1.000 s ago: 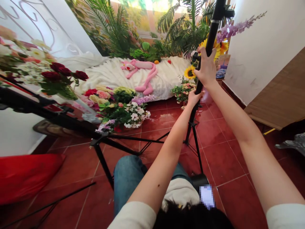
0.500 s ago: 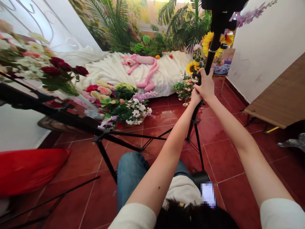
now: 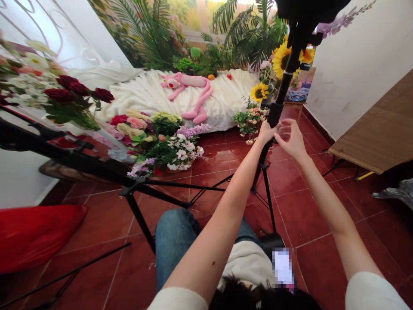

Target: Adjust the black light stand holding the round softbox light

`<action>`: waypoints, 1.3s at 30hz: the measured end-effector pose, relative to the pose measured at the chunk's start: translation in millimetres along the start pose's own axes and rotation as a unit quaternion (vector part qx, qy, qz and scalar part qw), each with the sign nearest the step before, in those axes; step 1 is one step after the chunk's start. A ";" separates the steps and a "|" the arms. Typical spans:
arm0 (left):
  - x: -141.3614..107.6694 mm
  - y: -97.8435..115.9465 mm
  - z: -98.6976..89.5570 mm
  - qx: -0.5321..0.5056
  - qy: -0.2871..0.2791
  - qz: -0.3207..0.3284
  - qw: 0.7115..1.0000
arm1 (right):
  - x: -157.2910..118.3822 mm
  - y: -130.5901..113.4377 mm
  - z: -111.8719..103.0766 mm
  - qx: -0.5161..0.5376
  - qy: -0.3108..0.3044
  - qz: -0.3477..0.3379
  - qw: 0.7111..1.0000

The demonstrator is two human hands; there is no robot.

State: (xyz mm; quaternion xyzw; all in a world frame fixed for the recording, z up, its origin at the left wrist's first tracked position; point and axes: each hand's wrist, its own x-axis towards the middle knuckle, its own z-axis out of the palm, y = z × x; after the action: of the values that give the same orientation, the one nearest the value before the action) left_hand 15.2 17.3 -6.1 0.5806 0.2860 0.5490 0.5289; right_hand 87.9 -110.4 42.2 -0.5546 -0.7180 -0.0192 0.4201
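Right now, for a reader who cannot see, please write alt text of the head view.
Left hand grips a black stand; the right hand, partly open, is beside it. Beyond, a pink toy lies on white cloth, with flowers in front.

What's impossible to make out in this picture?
In the head view:
Top of the held black stand: cut off by the upper edge.
Stretch of stand inside the left hand: covered by its grip.
Bright patch: blurred by pixelation.
Rest of the red object: beyond the left edge.
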 end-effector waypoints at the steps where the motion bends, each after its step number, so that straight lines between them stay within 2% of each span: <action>1: -2.8 3.4 -1.5 0.001 -0.009 0.000 1.000 | -11.3 1.1 -2.8 -0.012 -0.007 0.025 1.000; 5: -9.2 16.5 -4.5 0.009 -0.016 -0.006 1.000 | -37.3 -1.8 -2.5 -0.114 -0.063 0.104 0.986; 9: -9.8 21.8 -6.0 0.017 -0.031 -0.013 0.999 | -35.4 -7.8 7.3 -0.182 -0.103 0.154 0.966; 15: -10.2 21.0 -8.8 0.013 -0.049 -0.015 0.999 | -25.2 -4.2 13.2 -0.203 -0.117 0.156 0.960; 18: -9.5 20.5 -9.6 0.020 -0.053 -0.011 0.998 | -23.0 -0.1 17.6 -0.195 -0.104 0.170 0.960; 22: -9.2 20.3 -10.2 0.018 -0.061 -0.002 0.998 | -23.5 8.6 35.1 -0.118 -0.053 0.197 0.972; 25: -10.2 20.9 -10.8 0.017 -0.067 -0.002 0.998 | -25.6 15.4 55.5 0.050 -0.014 0.256 0.965; 28: -11.7 22.5 -11.3 0.016 -0.059 -0.004 0.998 | -27.2 14.9 76.1 0.255 0.007 0.338 0.906; 31: -13.0 24.1 -11.0 0.016 -0.047 -0.011 0.999 | -27.4 7.4 91.0 0.369 0.049 0.370 0.851; 35: -13.1 23.4 -10.5 0.014 -0.046 -0.011 0.999 | -25.9 1.8 96.3 0.404 0.060 0.373 0.833; 37: -12.2 21.6 -10.7 0.012 -0.054 -0.015 0.998 | -26.7 4.6 89.8 0.372 0.039 0.387 0.843; 39: -11.0 19.5 -11.3 0.013 -0.061 -0.014 0.998 | -31.1 8.8 75.8 0.297 0.028 0.385 0.873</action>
State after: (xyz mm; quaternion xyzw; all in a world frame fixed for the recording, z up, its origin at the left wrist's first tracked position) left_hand -2.7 5.3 6.5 0.6157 0.2684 0.5014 0.5454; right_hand 51.9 -93.8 -30.0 -0.6354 -0.4073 0.3427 0.5595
